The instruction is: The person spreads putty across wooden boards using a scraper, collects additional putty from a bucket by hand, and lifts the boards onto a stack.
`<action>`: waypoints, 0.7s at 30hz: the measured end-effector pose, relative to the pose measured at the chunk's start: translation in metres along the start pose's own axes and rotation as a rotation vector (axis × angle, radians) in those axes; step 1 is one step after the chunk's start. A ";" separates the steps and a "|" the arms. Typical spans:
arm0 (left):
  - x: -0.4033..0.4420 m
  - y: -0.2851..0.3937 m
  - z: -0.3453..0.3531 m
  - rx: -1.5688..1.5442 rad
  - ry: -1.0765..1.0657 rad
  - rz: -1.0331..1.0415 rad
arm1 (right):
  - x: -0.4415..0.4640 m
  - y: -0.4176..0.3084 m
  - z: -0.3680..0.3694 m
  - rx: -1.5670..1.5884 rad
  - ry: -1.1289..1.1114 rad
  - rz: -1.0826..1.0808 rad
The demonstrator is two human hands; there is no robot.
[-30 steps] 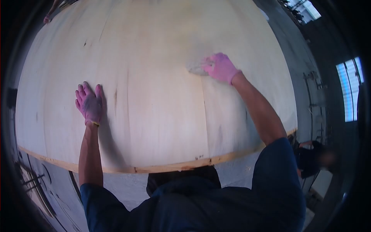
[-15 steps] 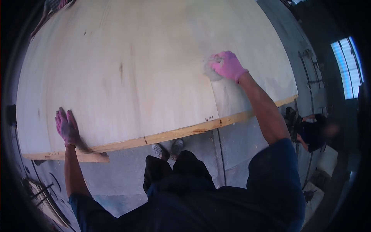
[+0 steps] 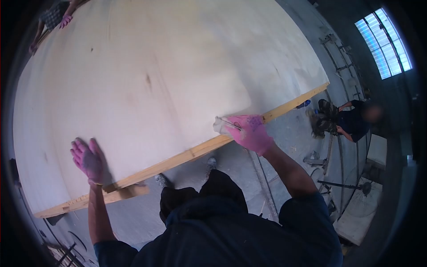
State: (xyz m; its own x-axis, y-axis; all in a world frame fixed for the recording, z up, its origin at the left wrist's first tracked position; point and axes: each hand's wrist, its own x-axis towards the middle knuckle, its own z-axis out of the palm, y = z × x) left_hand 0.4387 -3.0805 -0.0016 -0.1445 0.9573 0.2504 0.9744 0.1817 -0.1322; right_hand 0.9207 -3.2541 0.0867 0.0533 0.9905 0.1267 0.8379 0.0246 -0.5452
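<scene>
A large pale plywood panel (image 3: pixel 120 107) lies in front of me, edged by a yellowish timber strip (image 3: pixel 187 155). My left hand (image 3: pixel 89 162), in a pink glove with greyish smudges, rests flat on the panel near its front left edge, fingers stretched and slightly apart. At the front edge, right of centre, my right hand (image 3: pixel 250 133) in a pink glove is closed around a flat, pale-grey scraper (image 3: pixel 220 126). Its broad end meets the panel's surface close to the timber strip; the part inside my fingers is hidden.
Another person's pink-gloved hand (image 3: pixel 66 20) is at the panel's far left edge. A person in dark clothes (image 3: pixel 356 119) is off to the right, near metal rails on the grey floor. A fan (image 3: pixel 365 189) and a pale board (image 3: pixel 362 220) are at the lower right.
My right hand has come with the scraper from farther up the panel down to its front edge. My left hand still lies flat on the panel; the whole view has tilted.
</scene>
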 end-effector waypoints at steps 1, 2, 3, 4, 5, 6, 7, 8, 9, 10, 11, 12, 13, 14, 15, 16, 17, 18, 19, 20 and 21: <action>-0.003 -0.003 -0.005 -0.042 0.035 0.081 | 0.007 -0.018 0.009 0.027 -0.043 0.090; -0.005 -0.001 -0.010 -0.080 0.067 0.169 | 0.011 -0.032 0.018 0.059 -0.087 0.188; -0.002 -0.006 -0.011 -0.120 0.097 0.253 | 0.017 -0.042 0.031 0.303 -0.007 0.224; 0.008 -0.020 -0.018 -0.194 0.072 0.382 | 0.025 -0.047 0.048 0.549 0.064 0.252; 0.020 -0.042 -0.029 -0.259 0.042 0.499 | 0.036 -0.056 0.062 0.800 0.123 0.274; 0.025 -0.068 -0.035 -0.314 0.006 0.605 | 0.047 -0.068 0.070 0.463 0.204 0.100; 0.032 -0.105 -0.026 -0.290 0.022 0.528 | 0.056 -0.076 0.074 0.133 0.280 -0.081; 0.049 -0.154 -0.006 -0.268 0.041 0.454 | 0.067 -0.081 0.076 -0.199 0.361 -0.265; 0.067 -0.205 0.017 -0.247 0.063 0.387 | 0.076 -0.078 0.083 0.062 0.278 -0.069; 0.079 -0.271 0.046 -0.201 0.071 0.270 | 0.085 -0.070 0.093 0.313 0.189 0.132; 0.079 -0.321 0.068 -0.160 0.081 0.146 | 0.097 -0.064 0.096 0.550 0.089 0.328; 0.069 -0.340 0.073 -0.108 0.099 0.101 | 0.114 -0.065 0.092 0.436 0.075 0.352; 0.063 -0.357 0.075 -0.052 0.116 0.068 | 0.128 -0.069 0.090 0.327 0.068 0.380; 0.066 -0.373 0.077 0.005 0.140 0.051 | 0.134 -0.077 0.095 0.223 0.074 0.416; 0.070 -0.375 0.073 0.020 0.125 0.019 | 0.126 -0.084 0.103 0.068 0.064 0.378; 0.065 -0.361 0.070 0.030 0.102 -0.011 | 0.107 -0.093 0.112 -0.094 0.047 0.342; 0.064 -0.354 0.063 0.039 0.091 -0.067 | 0.098 -0.110 0.117 -0.256 0.033 0.276; 0.067 -0.355 0.071 0.052 0.055 -0.107 | 0.080 -0.147 0.109 -0.011 -0.165 0.370; 0.066 -0.346 0.064 0.111 0.060 -0.128 | 0.058 -0.157 0.125 0.002 -0.043 0.277; 0.064 -0.355 0.077 0.134 0.143 -0.095 | 0.034 -0.161 0.150 -0.210 0.189 -0.056; 0.061 -0.346 0.066 0.099 0.120 -0.109 | 0.021 -0.171 0.166 -0.308 0.261 -0.196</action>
State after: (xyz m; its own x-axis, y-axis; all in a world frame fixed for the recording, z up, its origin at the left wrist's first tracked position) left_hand 0.0815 -3.0703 -0.0039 -0.2210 0.8983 0.3798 0.9314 0.3099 -0.1908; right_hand 0.6885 -3.2146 0.0452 -0.0208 0.9028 0.4295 0.9665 0.1281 -0.2224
